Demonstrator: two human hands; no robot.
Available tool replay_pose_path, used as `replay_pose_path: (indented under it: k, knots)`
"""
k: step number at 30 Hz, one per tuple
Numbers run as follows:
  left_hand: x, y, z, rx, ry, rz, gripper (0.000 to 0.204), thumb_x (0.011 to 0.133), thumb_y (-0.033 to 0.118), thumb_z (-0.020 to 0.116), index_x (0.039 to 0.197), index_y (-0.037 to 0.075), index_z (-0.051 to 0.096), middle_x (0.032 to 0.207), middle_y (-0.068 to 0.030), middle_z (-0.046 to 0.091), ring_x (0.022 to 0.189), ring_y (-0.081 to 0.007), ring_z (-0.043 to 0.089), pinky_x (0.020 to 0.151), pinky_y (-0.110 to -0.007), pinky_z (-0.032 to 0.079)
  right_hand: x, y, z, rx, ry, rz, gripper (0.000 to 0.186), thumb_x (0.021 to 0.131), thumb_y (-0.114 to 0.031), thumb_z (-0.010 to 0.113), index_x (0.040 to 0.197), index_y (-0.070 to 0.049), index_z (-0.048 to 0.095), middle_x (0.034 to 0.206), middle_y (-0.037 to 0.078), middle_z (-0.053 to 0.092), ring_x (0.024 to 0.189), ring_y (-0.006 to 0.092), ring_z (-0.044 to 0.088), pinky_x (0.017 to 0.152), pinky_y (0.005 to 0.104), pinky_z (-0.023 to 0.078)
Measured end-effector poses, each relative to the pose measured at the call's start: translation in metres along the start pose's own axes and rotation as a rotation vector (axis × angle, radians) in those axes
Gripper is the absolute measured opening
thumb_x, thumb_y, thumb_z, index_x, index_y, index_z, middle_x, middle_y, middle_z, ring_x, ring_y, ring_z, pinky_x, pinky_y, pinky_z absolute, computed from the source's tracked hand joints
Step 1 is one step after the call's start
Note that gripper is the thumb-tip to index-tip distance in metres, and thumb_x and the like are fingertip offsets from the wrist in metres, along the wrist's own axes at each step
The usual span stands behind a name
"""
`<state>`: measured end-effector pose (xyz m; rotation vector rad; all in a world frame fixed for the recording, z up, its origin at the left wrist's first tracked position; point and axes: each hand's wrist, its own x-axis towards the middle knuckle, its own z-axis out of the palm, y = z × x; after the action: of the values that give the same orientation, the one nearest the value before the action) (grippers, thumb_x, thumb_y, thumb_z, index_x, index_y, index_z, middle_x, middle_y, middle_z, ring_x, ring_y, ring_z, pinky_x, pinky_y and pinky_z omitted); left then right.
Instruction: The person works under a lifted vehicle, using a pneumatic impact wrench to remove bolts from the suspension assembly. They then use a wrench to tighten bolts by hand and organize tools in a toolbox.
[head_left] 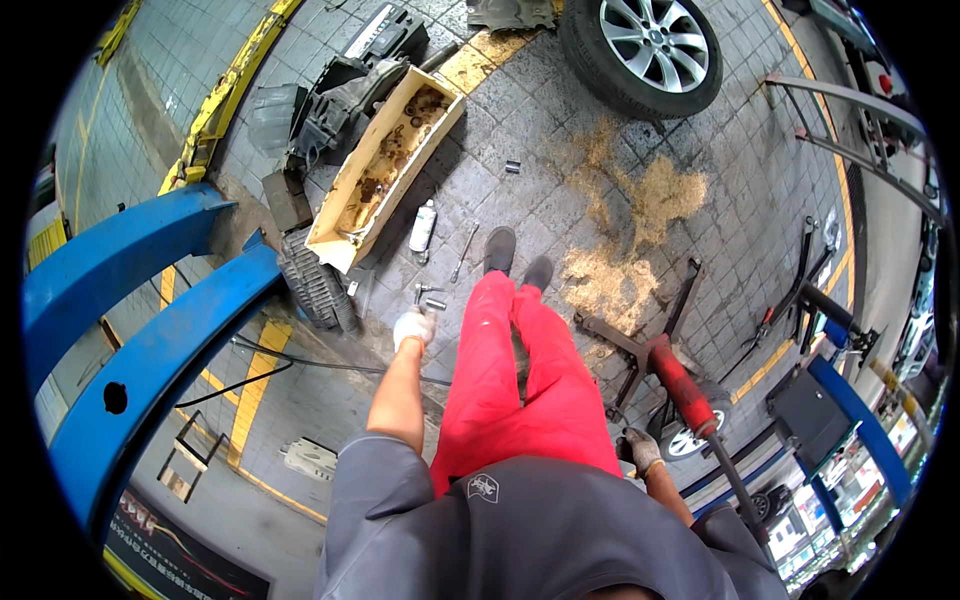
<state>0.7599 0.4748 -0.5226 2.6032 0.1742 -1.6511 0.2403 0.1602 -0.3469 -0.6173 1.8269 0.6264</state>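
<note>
My left hand [412,328], in a white glove, hangs in front of my left thigh with its fingers curled. A metal hand tool [419,294] with a short crossbar sticks out past the fingers, and the hand seems closed round its lower end. Beside it shows a short metal cylinder [435,304], like a socket; whether it touches the tool I cannot tell. My right hand [644,450], in a soiled glove, is by my right hip with bent fingers. Something dark sits at its fingers, too small to name. A spray can [423,227] and a long thin metal tool [464,252] lie ahead on the floor.
A long yellowish box [335,248] with brown stained contents stands front left, beside black car parts [345,110]. Blue lift arms [170,350] reach in from the left. Sawdust [610,285] covers tiles ahead; a wheel [650,55] lies beyond. A red stand [685,385] is at right.
</note>
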Motion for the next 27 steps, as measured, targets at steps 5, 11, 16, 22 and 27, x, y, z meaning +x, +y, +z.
replay_pose_path:
  k: [5, 11, 16, 22, 27]
  knots:
    - [0.001, 0.009, -0.043, -0.082, 0.147, -0.032, 0.047, 0.094, 0.044, 0.057, 0.12, 0.006, 0.068, 0.117, -0.0215, 0.071, 0.115, -0.038, 0.066, 0.1, -0.046, 0.05, -0.005, -0.049, 0.01, -0.137, -0.054, -0.037, 0.043, 0.102, -0.026, 0.059, 0.137, 0.0, 0.058, 0.118, 0.009, 0.071, 0.099, 0.0228, 0.07, 0.091, 0.0359, 0.054]
    - [0.001, 0.015, -0.067, -0.197, 0.27, -0.025, 0.045, 0.096, 0.043, 0.055, 0.115, 0.004, 0.069, 0.114, -0.0225, 0.071, 0.112, -0.0388, 0.066, 0.097, -0.045, 0.051, -0.005, -0.122, 0.015, -0.239, -0.034, -0.223, 0.034, 0.1, -0.027, 0.063, 0.123, -0.001, 0.066, 0.098, 0.005, 0.068, 0.083, 0.0158, 0.065, 0.076, 0.029, 0.053]
    - [0.032, 0.02, -0.08, -0.324, 0.407, -0.062, 0.043, 0.097, 0.04, 0.055, 0.118, 0.006, 0.069, 0.115, -0.0221, 0.071, 0.111, -0.0384, 0.067, 0.098, -0.044, 0.051, -0.011, -0.172, -0.003, -0.187, 0.002, -0.192, 0.032, 0.101, -0.024, 0.064, 0.122, 0.0, 0.066, 0.095, 0.005, 0.069, 0.08, 0.0163, 0.067, 0.074, 0.0298, 0.055]
    - [0.096, 0.032, -0.12, -0.484, 0.541, -0.07, 0.043, 0.098, 0.038, 0.056, 0.122, 0.005, 0.069, 0.119, -0.0212, 0.07, 0.116, -0.0356, 0.066, 0.1, -0.04, 0.049, -0.009, -0.19, -0.03, -0.26, 0.074, -0.139, 0.035, 0.099, -0.024, 0.065, 0.124, 0.001, 0.066, 0.105, 0.008, 0.072, 0.09, 0.0169, 0.068, 0.08, 0.0291, 0.055]
    - [0.212, 0.025, -0.124, -0.852, 0.498, -0.134, 0.047, 0.094, 0.034, 0.059, 0.125, -0.001, 0.068, 0.112, -0.0197, 0.073, 0.107, -0.0308, 0.068, 0.095, -0.037, 0.05, -0.034, -0.212, -0.001, -0.262, 0.138, 0.025, 0.035, 0.1, -0.029, 0.064, 0.123, -0.002, 0.066, 0.105, 0.009, 0.072, 0.09, 0.019, 0.07, 0.08, 0.0309, 0.056]
